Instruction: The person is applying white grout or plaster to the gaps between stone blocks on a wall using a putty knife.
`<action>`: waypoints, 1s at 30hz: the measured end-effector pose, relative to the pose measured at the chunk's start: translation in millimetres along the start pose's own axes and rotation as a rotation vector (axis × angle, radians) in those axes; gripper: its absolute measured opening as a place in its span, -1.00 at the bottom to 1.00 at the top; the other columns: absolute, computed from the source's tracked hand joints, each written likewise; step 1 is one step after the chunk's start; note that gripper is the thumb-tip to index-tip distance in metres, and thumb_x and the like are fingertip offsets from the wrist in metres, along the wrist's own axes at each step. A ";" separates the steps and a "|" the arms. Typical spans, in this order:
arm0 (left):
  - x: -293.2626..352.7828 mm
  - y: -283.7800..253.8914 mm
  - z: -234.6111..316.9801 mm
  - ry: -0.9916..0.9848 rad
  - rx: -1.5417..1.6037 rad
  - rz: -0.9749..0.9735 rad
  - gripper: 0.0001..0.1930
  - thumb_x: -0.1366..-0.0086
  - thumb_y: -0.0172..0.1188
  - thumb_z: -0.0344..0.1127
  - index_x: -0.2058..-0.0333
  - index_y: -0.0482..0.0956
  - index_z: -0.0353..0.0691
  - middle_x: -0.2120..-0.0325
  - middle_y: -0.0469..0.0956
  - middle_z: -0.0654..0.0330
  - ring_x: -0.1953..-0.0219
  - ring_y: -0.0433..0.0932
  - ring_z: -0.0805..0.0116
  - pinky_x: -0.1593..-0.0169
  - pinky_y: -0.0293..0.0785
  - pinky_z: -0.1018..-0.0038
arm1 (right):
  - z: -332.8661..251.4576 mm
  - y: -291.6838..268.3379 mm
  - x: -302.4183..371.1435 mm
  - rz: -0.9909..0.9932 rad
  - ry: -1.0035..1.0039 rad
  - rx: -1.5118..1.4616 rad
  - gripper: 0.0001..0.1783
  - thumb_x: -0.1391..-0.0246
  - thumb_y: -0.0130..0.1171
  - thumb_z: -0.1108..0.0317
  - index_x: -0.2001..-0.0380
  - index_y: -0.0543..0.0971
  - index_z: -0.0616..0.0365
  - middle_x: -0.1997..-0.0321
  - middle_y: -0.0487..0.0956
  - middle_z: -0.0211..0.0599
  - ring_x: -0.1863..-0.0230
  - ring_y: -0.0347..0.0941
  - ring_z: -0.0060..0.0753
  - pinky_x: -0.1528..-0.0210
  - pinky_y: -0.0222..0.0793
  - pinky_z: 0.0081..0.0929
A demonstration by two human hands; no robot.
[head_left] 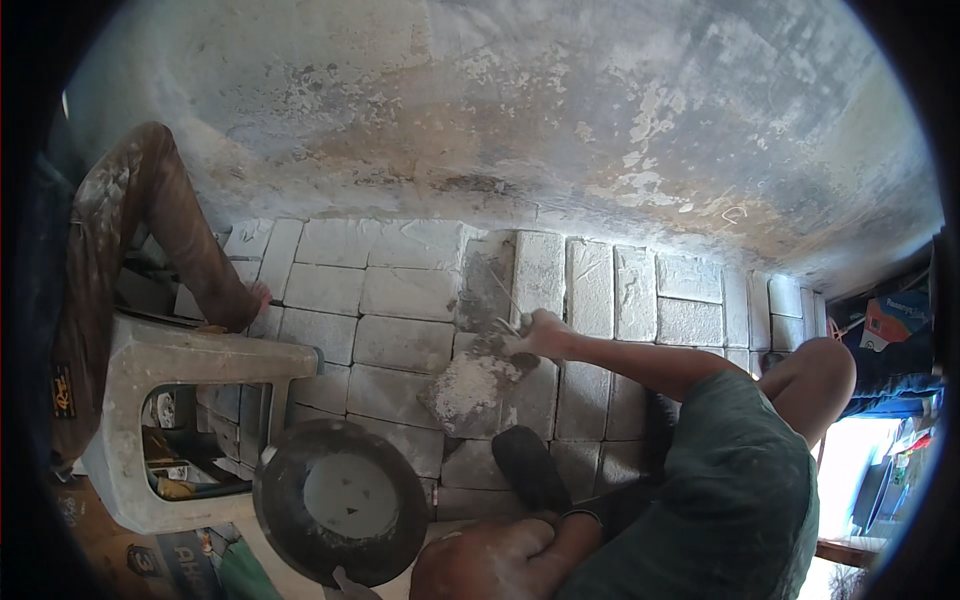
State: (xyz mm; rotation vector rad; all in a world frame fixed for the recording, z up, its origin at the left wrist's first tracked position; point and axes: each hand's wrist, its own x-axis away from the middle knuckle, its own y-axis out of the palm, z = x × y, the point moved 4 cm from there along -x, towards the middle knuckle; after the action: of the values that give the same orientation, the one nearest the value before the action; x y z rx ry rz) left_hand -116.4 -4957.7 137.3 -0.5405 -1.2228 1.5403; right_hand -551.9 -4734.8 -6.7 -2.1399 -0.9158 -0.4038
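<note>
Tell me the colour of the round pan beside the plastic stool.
The pan is blackish with a pale grey middle, best seen in the head view.

So the wall point(480, 110) runs along the back, with blocks point(405, 293) laid in front of it. There's a heap point(470, 395) of loose stuff sitting on them mid-row, right hand point(537, 335) at its back edge. Pan's point(385, 465) nearer and left, stool point(200, 355) left of that, someone else's leg point(190, 240) behind the stool.
</note>
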 end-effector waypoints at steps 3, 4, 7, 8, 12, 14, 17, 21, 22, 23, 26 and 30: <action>-20.7 26.9 -3.5 0.065 0.036 -0.029 -0.55 -0.13 0.09 -0.12 0.12 0.45 -0.38 0.23 0.48 -0.05 0.19 0.43 -0.02 0.09 0.28 0.12 | 5.3 -5.0 8.8 -0.043 -0.203 0.437 -0.43 0.21 0.29 -0.06 0.53 0.50 0.37 0.60 0.51 -0.03 0.46 0.51 -0.16 0.34 0.40 -0.23; -34.0 38.8 -11.8 0.137 0.132 -0.034 -0.56 -0.10 0.11 -0.20 0.13 0.40 -0.44 0.24 0.43 -0.07 0.21 0.41 0.02 0.12 0.31 0.18 | -7.5 -8.8 16.0 -0.055 -0.199 0.431 -0.43 0.21 0.29 -0.06 0.53 0.50 0.37 0.60 0.51 -0.03 0.46 0.51 -0.16 0.34 0.40 -0.23; -42.5 55.7 -0.9 0.261 0.213 -0.076 -0.57 -0.06 0.12 -0.29 0.16 0.36 -0.52 0.25 0.37 -0.09 0.24 0.39 0.06 0.15 0.33 0.25 | -48.7 -33.0 19.5 -0.007 -0.045 0.177 -0.39 -0.04 0.05 0.07 0.17 0.37 0.57 0.32 0.51 0.24 0.28 0.51 -0.01 0.18 0.39 -0.22; -38.1 65.8 13.4 0.316 0.203 -0.123 -0.57 -0.06 0.11 -0.29 0.17 0.36 -0.54 0.23 0.37 -0.10 0.24 0.39 0.05 0.14 0.33 0.25 | -44.6 -35.8 13.2 0.015 -0.032 0.175 -0.39 -0.04 0.05 0.07 0.17 0.37 0.57 0.32 0.51 0.24 0.28 0.51 -0.01 0.18 0.39 -0.22; -26.6 83.2 40.6 0.389 0.329 -0.273 -0.56 -0.06 0.12 -0.28 0.19 0.36 -0.57 0.22 0.35 -0.11 0.23 0.39 0.04 0.13 0.32 0.25 | -25.2 4.4 -48.5 0.246 -0.088 -0.015 -0.30 -0.08 -0.10 0.28 -0.05 -0.01 0.74 0.22 0.44 0.38 0.20 0.46 0.15 0.06 0.35 -0.24; -24.5 84.9 43.2 0.334 0.125 -0.003 -0.57 -0.08 0.11 -0.27 0.20 0.40 -0.58 0.28 0.45 -0.13 0.26 0.43 0.02 0.11 0.34 0.26 | -7.5 36.1 -83.6 0.285 -0.067 -0.124 -0.30 -0.07 -0.14 0.35 -0.07 -0.10 0.76 0.15 0.40 0.45 0.17 0.43 0.24 0.03 0.34 -0.23; -23.8 88.4 51.9 0.324 0.201 -0.183 -0.55 -0.06 0.13 -0.26 0.18 0.37 -0.55 0.23 0.35 -0.11 0.19 0.36 0.03 0.10 0.32 0.23 | -4.8 61.4 -123.0 0.415 -0.063 0.316 -0.24 -0.03 -0.03 0.33 -0.15 -0.10 0.59 0.15 0.35 0.33 0.19 0.45 0.19 0.15 0.41 -0.17; -28.6 83.8 47.9 0.303 0.146 -0.092 -0.54 -0.06 0.12 -0.26 0.16 0.37 -0.54 0.21 0.35 -0.11 0.18 0.36 0.03 0.09 0.32 0.24 | -13.8 77.7 -140.0 0.366 0.261 0.102 -0.23 -0.03 -0.04 0.35 -0.22 -0.12 0.42 0.01 0.23 0.26 0.05 0.34 0.19 0.08 0.36 -0.14; -26.1 83.6 50.9 0.339 0.141 -0.079 -0.55 -0.06 0.12 -0.27 0.15 0.38 -0.54 0.20 0.35 -0.11 0.18 0.37 0.03 0.10 0.33 0.25 | -8.8 78.2 -142.8 0.387 0.343 0.068 -0.24 -0.04 -0.05 0.35 -0.24 -0.11 0.36 -0.01 0.21 0.23 -0.01 0.30 0.16 0.05 0.34 -0.12; -25.0 82.9 52.9 0.372 0.132 -0.065 -0.56 -0.06 0.12 -0.29 0.15 0.39 -0.53 0.19 0.36 -0.11 0.19 0.38 0.03 0.11 0.34 0.26 | -5.8 81.1 -145.9 0.387 0.345 0.066 -0.24 -0.04 -0.05 0.35 -0.24 -0.11 0.36 -0.01 0.21 0.23 -0.01 0.30 0.16 0.05 0.34 -0.12; -30.8 86.6 55.5 0.443 0.204 -0.196 -0.58 -0.06 0.11 -0.32 0.15 0.41 -0.53 0.19 0.37 -0.09 0.20 0.40 0.05 0.14 0.36 0.28 | 2.1 85.9 -150.8 0.409 0.385 0.038 -0.24 -0.05 -0.07 0.34 -0.24 -0.13 0.34 -0.04 0.18 0.23 -0.03 0.25 0.16 -0.01 0.29 -0.08; -30.0 84.5 54.8 0.354 0.306 -0.201 -0.61 -0.05 0.10 -0.35 0.17 0.43 -0.53 0.21 0.38 -0.08 0.22 0.41 0.08 0.15 0.38 0.28 | -7.2 80.1 -149.5 0.466 0.290 0.053 -0.22 -0.03 -0.07 0.44 -0.25 -0.19 0.35 -0.07 0.16 0.27 -0.03 0.23 0.23 -0.05 0.26 -0.10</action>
State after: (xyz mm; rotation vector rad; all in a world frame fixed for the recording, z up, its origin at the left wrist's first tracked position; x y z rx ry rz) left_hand -188.6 -5002.0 75.0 -0.4490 -0.7321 1.3587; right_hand -597.7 -4848.5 -124.3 -2.0936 -0.2496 -0.4283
